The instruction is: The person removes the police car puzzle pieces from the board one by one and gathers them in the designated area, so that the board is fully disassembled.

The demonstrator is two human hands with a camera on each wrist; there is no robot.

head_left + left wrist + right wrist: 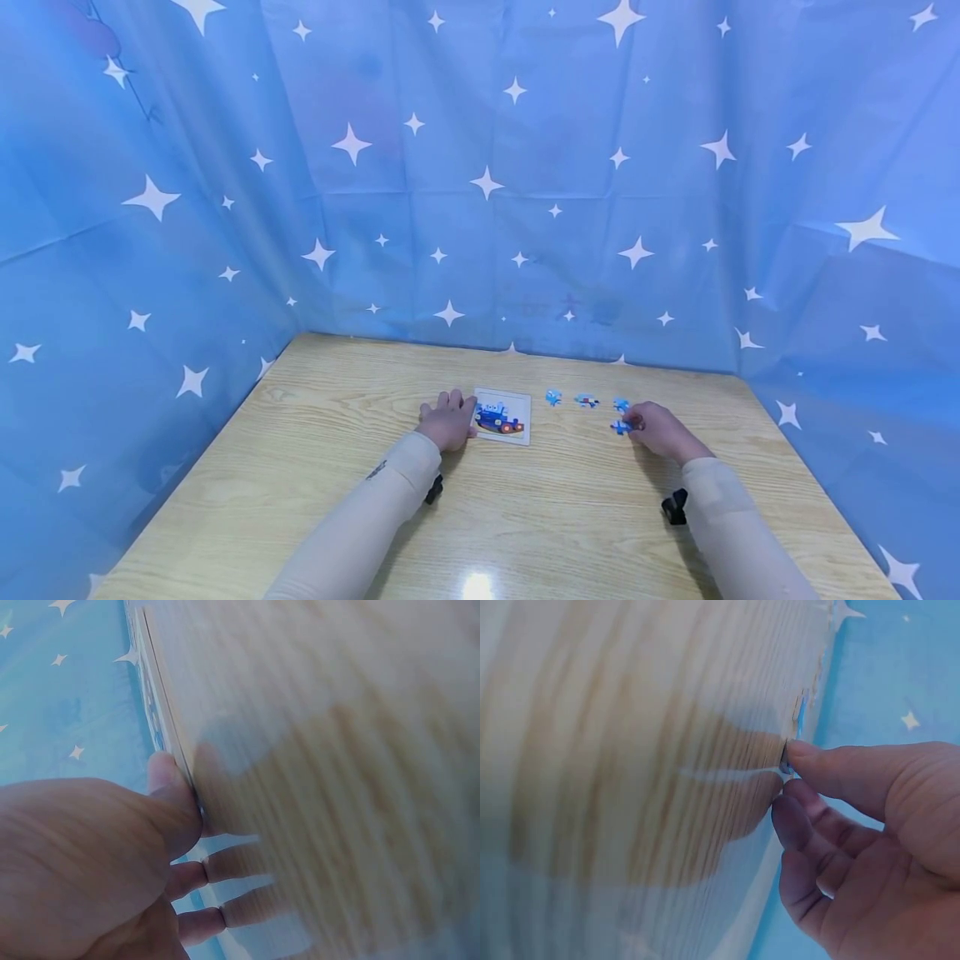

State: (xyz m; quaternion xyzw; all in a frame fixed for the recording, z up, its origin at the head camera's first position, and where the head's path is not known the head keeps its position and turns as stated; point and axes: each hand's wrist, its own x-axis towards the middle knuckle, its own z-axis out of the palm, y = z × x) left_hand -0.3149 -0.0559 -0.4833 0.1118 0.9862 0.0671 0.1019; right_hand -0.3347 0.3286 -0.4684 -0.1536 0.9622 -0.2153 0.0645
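A small square jigsaw puzzle board (527, 418), with a light rim and a blue vehicle picture, lies flat on the table. My left hand (446, 423) rests at its left side, the thumb (166, 776) touching the board's edge and the other fingers loosely extended on the table. To the right, my right hand (662, 429) pinches a blue puzzle piece (620, 427) between thumb and forefinger, low at the tabletop. In the right wrist view this piece (785, 759) is mostly covered by the fingertips.
Loose puzzle pieces lie in a row right of the board: a blue one (553, 397), one with red and white (587, 401), and another blue one (621, 404) just beyond the pinched piece. A blue star-patterned curtain (480, 250) surrounds the wooden table (525, 508).
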